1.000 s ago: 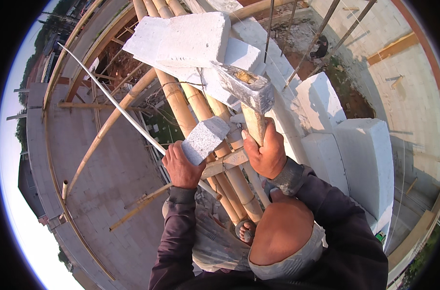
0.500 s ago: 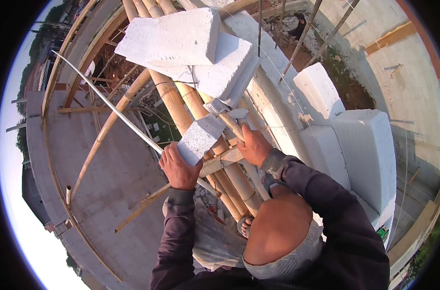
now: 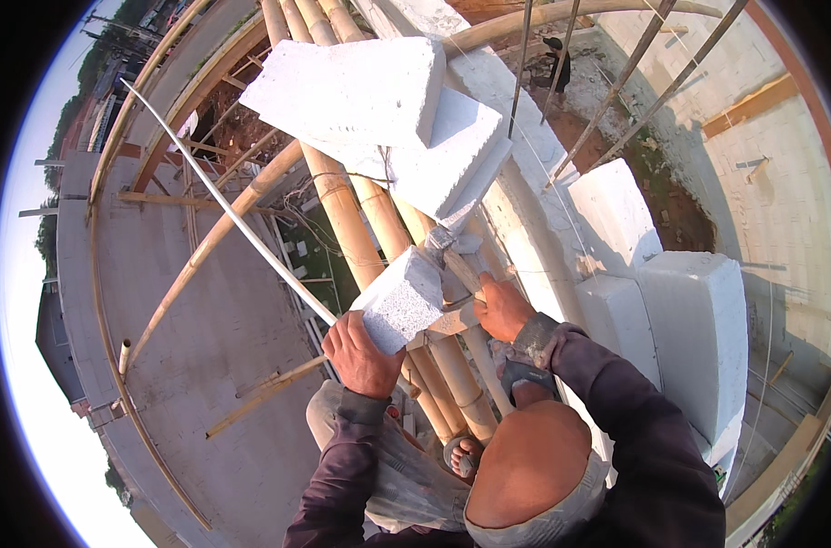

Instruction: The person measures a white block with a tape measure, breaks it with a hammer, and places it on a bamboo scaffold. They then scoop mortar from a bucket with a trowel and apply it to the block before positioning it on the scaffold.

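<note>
My left hand (image 3: pixel 362 356) is closed on the lower left end of a small cut piece of white lightweight concrete block (image 3: pixel 404 309), whose speckled, porous face is turned up. My right hand (image 3: pixel 505 309) grips the pale wooden handle of a hammer (image 3: pixel 463 271). Its grey metal head (image 3: pixel 439 239) is at the far right corner of the block piece; whether the two touch I cannot tell. Just beyond the hammer head, larger white blocks (image 3: pixel 351 87) lie stacked on bamboo poles (image 3: pixel 331 201).
Bamboo poles form the platform under my sandalled foot (image 3: pixel 463 455). White blocks (image 3: pixel 694 329) stand along the wall on my right, near upright steel bars (image 3: pixel 607 100). A long pale rod (image 3: pixel 223 196) slants in from the left. Another person (image 3: pixel 559 66) is below, far right.
The view has shifted, so most of the scene sits lower and farther right. The block piece has turned slightly, showing more of its smooth side. Both hands keep their hold.
</note>
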Available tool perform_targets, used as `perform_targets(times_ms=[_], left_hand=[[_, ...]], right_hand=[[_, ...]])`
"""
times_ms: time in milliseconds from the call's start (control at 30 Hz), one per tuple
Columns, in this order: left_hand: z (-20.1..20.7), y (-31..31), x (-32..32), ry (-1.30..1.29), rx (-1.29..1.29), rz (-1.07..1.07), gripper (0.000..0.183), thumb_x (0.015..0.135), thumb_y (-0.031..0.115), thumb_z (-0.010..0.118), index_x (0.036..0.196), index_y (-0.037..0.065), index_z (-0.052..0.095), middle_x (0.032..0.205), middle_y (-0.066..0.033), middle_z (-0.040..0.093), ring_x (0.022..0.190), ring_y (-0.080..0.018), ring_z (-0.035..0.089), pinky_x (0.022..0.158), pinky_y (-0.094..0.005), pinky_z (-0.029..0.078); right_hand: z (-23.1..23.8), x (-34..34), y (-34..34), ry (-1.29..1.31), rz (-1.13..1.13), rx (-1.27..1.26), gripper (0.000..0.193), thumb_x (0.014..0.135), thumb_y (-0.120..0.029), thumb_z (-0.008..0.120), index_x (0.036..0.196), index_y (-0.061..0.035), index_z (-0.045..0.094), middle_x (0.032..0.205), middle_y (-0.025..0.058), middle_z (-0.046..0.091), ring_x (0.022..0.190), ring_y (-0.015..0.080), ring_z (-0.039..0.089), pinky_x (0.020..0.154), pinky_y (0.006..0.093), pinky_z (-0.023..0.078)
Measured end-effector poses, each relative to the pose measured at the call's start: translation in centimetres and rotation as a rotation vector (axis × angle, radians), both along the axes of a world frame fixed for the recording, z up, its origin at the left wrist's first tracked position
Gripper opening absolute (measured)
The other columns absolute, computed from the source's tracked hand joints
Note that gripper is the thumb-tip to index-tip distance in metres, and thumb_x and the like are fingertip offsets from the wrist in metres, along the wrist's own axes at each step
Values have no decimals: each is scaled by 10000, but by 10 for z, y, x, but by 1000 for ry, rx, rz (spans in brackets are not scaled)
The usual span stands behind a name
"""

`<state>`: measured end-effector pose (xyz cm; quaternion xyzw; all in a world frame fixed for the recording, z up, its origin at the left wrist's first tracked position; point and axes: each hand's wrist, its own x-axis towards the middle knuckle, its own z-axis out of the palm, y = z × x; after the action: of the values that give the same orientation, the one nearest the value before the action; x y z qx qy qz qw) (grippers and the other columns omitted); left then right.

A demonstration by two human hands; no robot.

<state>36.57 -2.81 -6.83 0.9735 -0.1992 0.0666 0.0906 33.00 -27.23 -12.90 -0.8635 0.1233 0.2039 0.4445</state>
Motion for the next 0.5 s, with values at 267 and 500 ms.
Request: perform_targets(times_ms=[267, 500], left_hand=[[-11, -1, -24, -26, -1, 2, 867, 588, 281, 896, 1284, 23, 448, 1195, -166, 555, 1092, -371, 532, 954, -497, 363], [5, 6, 20, 67, 5, 4, 839, 568, 250, 897, 1255, 46, 461, 1132, -145, 550, 1083, -358, 529, 971, -483, 377]], right_hand=[[8, -7, 15, -526, -405, 254, 321, 902, -148, 633, 1070, 83, 487, 728, 284, 597, 714, 489, 621, 609, 516, 472], [-14, -8, 4, -148, -89, 112, 304, 909, -141, 628, 1085, 71, 499, 787, 309, 617, 771, 505, 623, 660, 543, 483]])
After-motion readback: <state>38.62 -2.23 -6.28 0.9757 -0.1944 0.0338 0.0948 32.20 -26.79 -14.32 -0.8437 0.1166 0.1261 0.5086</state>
